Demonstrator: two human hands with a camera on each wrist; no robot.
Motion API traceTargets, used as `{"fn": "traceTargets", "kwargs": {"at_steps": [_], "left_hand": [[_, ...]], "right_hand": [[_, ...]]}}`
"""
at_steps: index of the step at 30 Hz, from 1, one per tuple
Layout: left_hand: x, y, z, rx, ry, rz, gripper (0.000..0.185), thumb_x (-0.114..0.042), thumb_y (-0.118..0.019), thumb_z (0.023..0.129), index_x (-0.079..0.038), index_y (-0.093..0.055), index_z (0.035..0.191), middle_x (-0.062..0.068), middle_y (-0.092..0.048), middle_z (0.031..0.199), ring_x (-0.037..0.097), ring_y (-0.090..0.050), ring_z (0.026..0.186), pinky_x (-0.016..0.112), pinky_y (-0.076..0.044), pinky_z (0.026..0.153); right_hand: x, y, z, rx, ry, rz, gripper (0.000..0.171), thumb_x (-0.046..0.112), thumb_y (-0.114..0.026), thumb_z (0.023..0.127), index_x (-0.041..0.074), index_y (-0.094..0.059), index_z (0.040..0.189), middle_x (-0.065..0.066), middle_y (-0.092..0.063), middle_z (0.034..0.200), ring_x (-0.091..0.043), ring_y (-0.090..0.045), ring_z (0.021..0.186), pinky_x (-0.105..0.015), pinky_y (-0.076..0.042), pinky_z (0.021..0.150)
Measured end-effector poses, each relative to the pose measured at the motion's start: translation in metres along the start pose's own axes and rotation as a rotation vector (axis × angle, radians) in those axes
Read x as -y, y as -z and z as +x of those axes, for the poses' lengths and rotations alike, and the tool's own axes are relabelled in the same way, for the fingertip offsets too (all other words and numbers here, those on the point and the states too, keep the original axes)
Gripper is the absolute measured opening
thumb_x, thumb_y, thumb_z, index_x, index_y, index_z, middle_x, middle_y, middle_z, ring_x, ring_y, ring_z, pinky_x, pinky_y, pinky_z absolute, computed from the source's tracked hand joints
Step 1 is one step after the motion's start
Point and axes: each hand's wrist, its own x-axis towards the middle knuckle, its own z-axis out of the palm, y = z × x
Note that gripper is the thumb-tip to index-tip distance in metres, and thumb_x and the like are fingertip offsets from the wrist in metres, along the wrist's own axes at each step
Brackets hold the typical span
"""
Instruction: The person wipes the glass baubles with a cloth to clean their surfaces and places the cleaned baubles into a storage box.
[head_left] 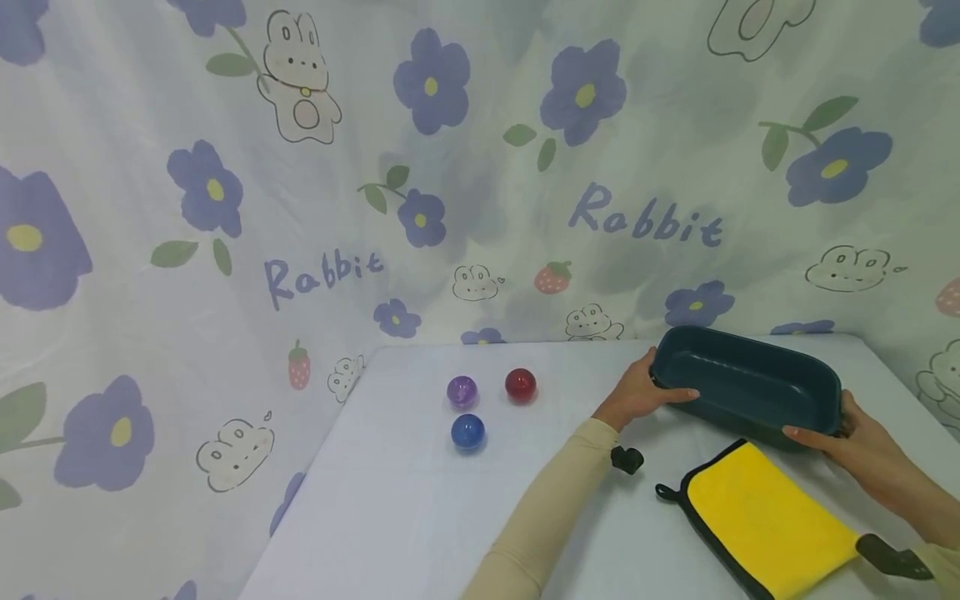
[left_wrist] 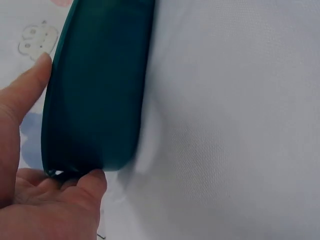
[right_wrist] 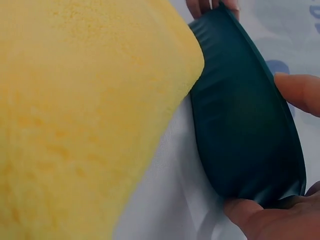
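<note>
1. The left hand [head_left: 637,393] has its grip clasped round the left end of a dark teal tub [head_left: 750,385], thumb over the rim and fingers beneath
2. The right hand [head_left: 851,442] grasps the tub's right end the same way, fingers along the near wall
3. The tub sits at about 2 o'clock on the white desk [head_left: 420,517]; whether it is lifted clear or resting on the cloth I cannot tell, and it tilts slightly toward the person
4. A yellow cloth [head_left: 765,521] with black edging lies at 5 o'clock of the tub, its far corner just beside the tub's near wall
5. Three balls lie well apart at 9 o'clock: purple ball [head_left: 462,391], red ball [head_left: 521,384], blue ball [head_left: 467,431]
6. Risk, as I judge it: the smooth plastic could slip from two end-only grips, or the tub's base could snag and drag the cloth
</note>
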Motion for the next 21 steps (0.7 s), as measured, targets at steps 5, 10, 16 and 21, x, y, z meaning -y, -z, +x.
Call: {"fn": "traceTargets", "kwargs": {"at_steps": [5,10,16,21], "left_hand": [[0.002,0.004,-0.001,0.000,-0.010,-0.024,0.096,-0.043,-0.086,0.084,-0.022,-0.033,0.163,-0.007,-0.041,0.165,0.010,-0.042,0.151,0.037,-0.043,0.121],[0.006,0.007,-0.002,-0.008,-0.023,-0.014,0.094,-0.041,-0.086,0.084,-0.021,-0.036,0.161,-0.005,-0.046,0.162,0.010,-0.046,0.147,0.035,-0.046,0.119],[0.010,0.012,-0.006,-0.038,-0.019,-0.010,0.094,-0.041,-0.088,0.082,-0.019,-0.040,0.160,-0.003,-0.050,0.160,0.010,-0.050,0.144,0.032,-0.047,0.117],[0.014,0.016,-0.010,-0.050,-0.038,0.002,0.094,-0.041,-0.088,0.082,-0.018,-0.040,0.160,-0.002,-0.050,0.160,0.010,-0.049,0.144,0.031,-0.047,0.117]], "right_hand": [[0.002,0.000,0.003,-0.004,-0.021,-0.048,0.117,0.046,-0.064,0.101,0.006,0.030,0.157,-0.041,0.015,0.163,-0.067,-0.005,0.147,-0.081,-0.024,0.111],[0.007,-0.001,0.007,-0.006,-0.040,-0.078,0.122,0.047,-0.068,0.098,0.000,0.030,0.155,-0.044,0.015,0.161,-0.069,-0.011,0.144,-0.081,-0.028,0.109],[0.012,-0.003,0.009,0.032,-0.041,-0.092,0.122,0.047,-0.068,0.098,0.001,0.029,0.156,-0.045,0.013,0.161,-0.070,-0.011,0.144,-0.082,-0.029,0.109],[0.016,-0.004,0.010,0.066,-0.042,-0.109,0.123,0.049,-0.067,0.098,0.001,0.031,0.154,-0.044,0.016,0.160,-0.070,-0.007,0.145,-0.082,-0.028,0.109]]}}
